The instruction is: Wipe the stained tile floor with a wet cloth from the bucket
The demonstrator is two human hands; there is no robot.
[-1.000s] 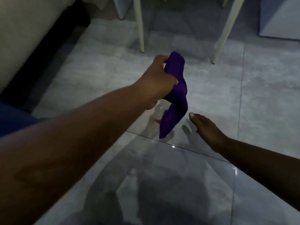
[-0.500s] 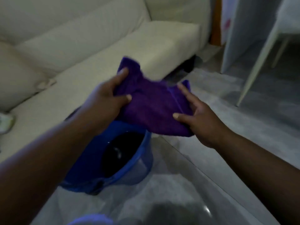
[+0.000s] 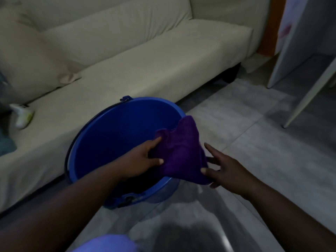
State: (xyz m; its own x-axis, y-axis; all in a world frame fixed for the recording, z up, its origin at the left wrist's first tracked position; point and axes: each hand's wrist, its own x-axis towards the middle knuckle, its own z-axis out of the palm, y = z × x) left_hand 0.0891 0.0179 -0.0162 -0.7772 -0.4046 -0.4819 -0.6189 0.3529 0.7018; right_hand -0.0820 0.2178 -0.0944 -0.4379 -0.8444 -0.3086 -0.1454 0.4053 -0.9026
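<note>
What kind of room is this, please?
Most likely a living room in a home: a cream sofa with a cushion stands on a grey tile floor, and a blue bucket sits in front of it for cleaning.

Landmark here is the blue bucket [image 3: 116, 142]. Its mouth is wide open on the far and left side, so there's plenty of room to dip in from there. The near right part of the rim is crowded: the left hand [image 3: 143, 160] sits over it gripping the purple cloth [image 3: 181, 153], and the right hand [image 3: 225, 168], fingers spread, is just right of the bucket touching that cloth. Behind and left of the bucket the cream sofa [image 3: 127, 70] is very close, no real gap. Right of the bucket the tile floor [image 3: 254, 142] is bare out to a white slanted leg [image 3: 309, 95] and a pale cabinet [image 3: 298, 42].
</note>
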